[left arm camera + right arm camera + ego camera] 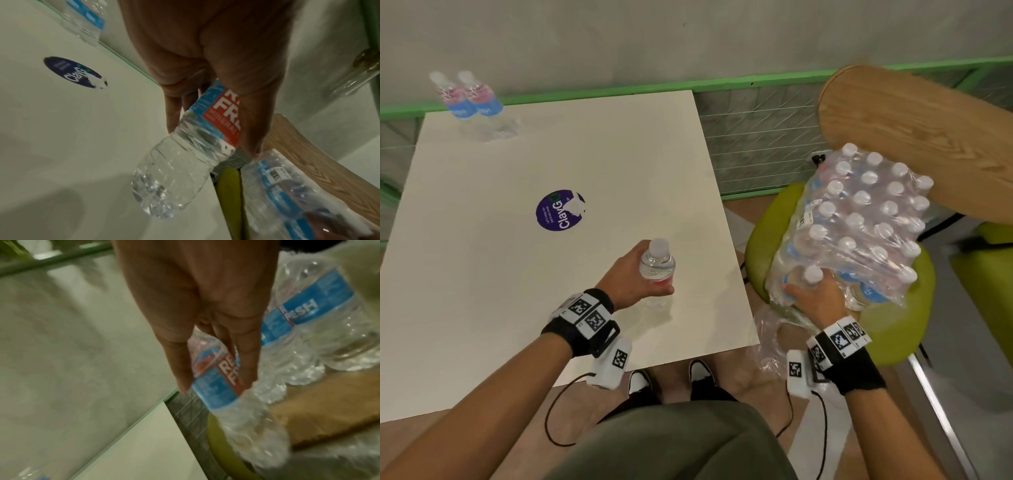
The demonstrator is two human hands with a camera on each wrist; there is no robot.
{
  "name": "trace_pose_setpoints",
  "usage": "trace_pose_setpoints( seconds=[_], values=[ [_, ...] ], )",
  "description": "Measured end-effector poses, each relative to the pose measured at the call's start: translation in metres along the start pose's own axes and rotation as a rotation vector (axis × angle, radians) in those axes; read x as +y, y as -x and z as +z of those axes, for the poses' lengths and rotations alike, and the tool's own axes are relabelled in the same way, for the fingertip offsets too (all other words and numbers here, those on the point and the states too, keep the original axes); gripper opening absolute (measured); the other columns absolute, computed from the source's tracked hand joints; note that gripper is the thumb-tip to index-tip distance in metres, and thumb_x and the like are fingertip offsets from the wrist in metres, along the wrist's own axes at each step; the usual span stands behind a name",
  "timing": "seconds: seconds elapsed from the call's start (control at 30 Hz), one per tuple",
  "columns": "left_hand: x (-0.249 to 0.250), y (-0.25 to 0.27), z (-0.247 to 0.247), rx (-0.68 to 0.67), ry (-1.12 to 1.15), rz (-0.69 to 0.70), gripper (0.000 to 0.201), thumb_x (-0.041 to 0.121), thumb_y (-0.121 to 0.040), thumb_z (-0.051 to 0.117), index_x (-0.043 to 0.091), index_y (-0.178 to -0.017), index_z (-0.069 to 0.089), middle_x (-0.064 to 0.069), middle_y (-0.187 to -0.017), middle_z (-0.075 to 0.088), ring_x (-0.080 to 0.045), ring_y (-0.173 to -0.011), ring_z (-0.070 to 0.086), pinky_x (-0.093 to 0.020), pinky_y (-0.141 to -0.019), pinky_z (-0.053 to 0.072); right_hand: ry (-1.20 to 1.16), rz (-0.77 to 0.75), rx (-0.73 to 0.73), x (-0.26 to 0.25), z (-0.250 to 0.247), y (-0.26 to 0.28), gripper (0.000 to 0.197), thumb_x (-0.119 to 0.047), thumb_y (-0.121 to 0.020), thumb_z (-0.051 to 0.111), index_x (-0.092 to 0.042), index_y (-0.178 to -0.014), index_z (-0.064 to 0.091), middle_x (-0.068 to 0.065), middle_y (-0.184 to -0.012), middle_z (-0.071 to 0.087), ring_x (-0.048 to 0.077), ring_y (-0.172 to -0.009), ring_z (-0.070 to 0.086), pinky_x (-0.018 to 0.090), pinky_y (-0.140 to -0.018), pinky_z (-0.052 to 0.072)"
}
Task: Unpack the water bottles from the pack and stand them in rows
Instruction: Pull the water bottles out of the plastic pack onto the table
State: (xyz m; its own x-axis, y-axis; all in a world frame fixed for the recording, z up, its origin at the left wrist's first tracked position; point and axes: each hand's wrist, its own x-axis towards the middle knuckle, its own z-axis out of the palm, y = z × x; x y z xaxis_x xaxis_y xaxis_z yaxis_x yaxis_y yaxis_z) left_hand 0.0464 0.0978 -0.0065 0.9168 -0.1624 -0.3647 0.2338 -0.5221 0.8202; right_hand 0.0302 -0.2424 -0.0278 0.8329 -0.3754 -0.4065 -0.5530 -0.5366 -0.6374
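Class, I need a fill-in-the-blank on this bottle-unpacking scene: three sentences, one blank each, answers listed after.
1. The left hand holds one ____ above the table.
2. At the table's far corner stand ____ bottles.
3. The right hand grips a bottle at the pack, which sits on a green ____.

Answers: bottle; two; chair

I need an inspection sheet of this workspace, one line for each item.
Surface: white table with a purple sticker.
Job's things: two bottles standing at the far left corner; shrink-wrapped pack on a green chair.
Clutter: torn plastic wrap hangs below the pack.
Hands: left hand holds a bottle over the table; right hand grips a bottle at the pack.
Cables: black cables from the wrist cameras.
Surroundings: grey wall, green rail, wooden chair back.
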Motion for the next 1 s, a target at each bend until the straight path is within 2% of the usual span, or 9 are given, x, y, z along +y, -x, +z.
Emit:
trace_pose_setpoints(
  seconds=[0.1,0.13,0.2,0.27,0.37,0.43,0.53,0.7,1.0],
  values=[
    [-0.017,0.004,-0.016,0.050,-0.025,-0.043,0.060,0.030,-0.058,0.085,0.029,-0.107,0.051,0.006,-0.099,0.066,-0.015,-0.091,0.064,-0.031,-0.083,0.050,0.216,-0.105,-0.211,-0.004,-0.007,0.006,0.037,-0.036,-0.055,0.078,-0.018,-0.084,0.065,0.001,-0.081,0.069,0.022,-0.082,0.067,0.039,-0.076,0.054],
    [-0.023,0.007,-0.020,0.065,-0.031,-0.050,0.060,0.030,-0.059,0.085,0.030,-0.107,0.051,0.006,-0.099,0.066,-0.015,-0.091,0.064,-0.029,-0.081,0.049,0.300,-0.133,-0.294,-0.013,-0.008,0.012,0.033,-0.040,-0.054,0.078,-0.023,-0.078,0.064,-0.004,-0.076,0.068,0.017,-0.078,0.065,0.037,-0.072,0.054],
    [-0.034,0.010,-0.030,0.104,-0.031,-0.076,0.061,0.026,-0.060,0.086,0.027,-0.110,0.051,0.005,-0.101,0.066,-0.015,-0.092,0.063,-0.027,-0.079,0.045,0.399,-0.193,-0.445,-0.045,-0.004,0.030,0.029,-0.043,-0.060,0.078,-0.026,-0.075,0.059,-0.010,-0.070,0.062,0.009,-0.071,0.060,0.021,-0.060,0.047],
    [-0.047,0.012,-0.041,0.155,-0.031,-0.111,0.062,0.024,-0.059,0.086,0.025,-0.110,0.051,0.004,-0.102,0.065,-0.017,-0.092,0.062,-0.027,-0.080,0.043,0.386,-0.263,-0.537,-0.074,0.015,0.042,0.026,-0.033,-0.065,0.080,-0.026,-0.082,0.061,-0.010,-0.075,0.062,0.008,-0.072,0.059,0.013,-0.057,0.042],
    [-0.076,0.020,-0.065,0.243,-0.063,-0.139,0.061,0.042,-0.051,0.088,0.029,-0.100,0.054,0.001,-0.099,0.065,-0.021,-0.092,0.063,-0.042,-0.083,0.053,0.331,-0.367,-0.548,-0.117,0.069,0.050,0.055,-0.028,-0.065,0.083,-0.016,-0.111,0.055,-0.001,-0.103,0.062,0.018,-0.093,0.058,0.025,-0.074,0.044],
    [-0.106,0.028,-0.086,0.341,-0.062,-0.186,0.063,0.048,-0.045,0.086,0.031,-0.098,0.056,-0.002,-0.099,0.064,-0.023,-0.092,0.063,-0.048,-0.083,0.054,0.338,-0.435,-0.588,-0.148,0.115,0.054,0.062,-0.027,-0.066,0.082,-0.017,-0.118,0.050,0.002,-0.111,0.060,0.021,-0.101,0.056,0.025,-0.077,0.041],
    [-0.127,0.049,-0.118,0.522,-0.034,-0.265,0.068,0.045,-0.043,0.086,0.029,-0.102,0.056,-0.004,-0.103,0.063,-0.023,-0.095,0.062,-0.044,-0.085,0.053,0.324,-0.526,-0.632,-0.193,0.181,0.063,0.061,-0.025,-0.068,0.081,-0.015,-0.118,0.048,0.007,-0.116,0.061,0.025,-0.105,0.058,0.025,-0.076,0.040],
    [-0.152,0.078,-0.164,0.708,0.029,-0.352,0.071,0.020,-0.055,0.089,0.020,-0.116,0.053,-0.004,-0.116,0.059,-0.024,-0.107,0.055,-0.031,-0.088,0.041,0.311,-0.607,-0.689,-0.246,0.266,0.090,0.062,-0.018,-0.069,0.080,-0.010,-0.121,0.047,0.010,-0.118,0.059,0.028,-0.107,0.058,0.024,-0.078,0.040],
    [-0.169,0.078,-0.199,0.714,0.082,-0.320,0.070,0.008,-0.057,0.087,0.017,-0.117,0.052,-0.005,-0.116,0.060,-0.019,-0.100,0.053,-0.030,-0.089,0.041,0.364,-0.635,-0.714,-0.277,0.335,0.111,0.064,-0.022,-0.070,0.080,-0.010,-0.121,0.045,0.011,-0.121,0.058,0.030,-0.110,0.057,0.035,-0.090,0.047]
  ],
)
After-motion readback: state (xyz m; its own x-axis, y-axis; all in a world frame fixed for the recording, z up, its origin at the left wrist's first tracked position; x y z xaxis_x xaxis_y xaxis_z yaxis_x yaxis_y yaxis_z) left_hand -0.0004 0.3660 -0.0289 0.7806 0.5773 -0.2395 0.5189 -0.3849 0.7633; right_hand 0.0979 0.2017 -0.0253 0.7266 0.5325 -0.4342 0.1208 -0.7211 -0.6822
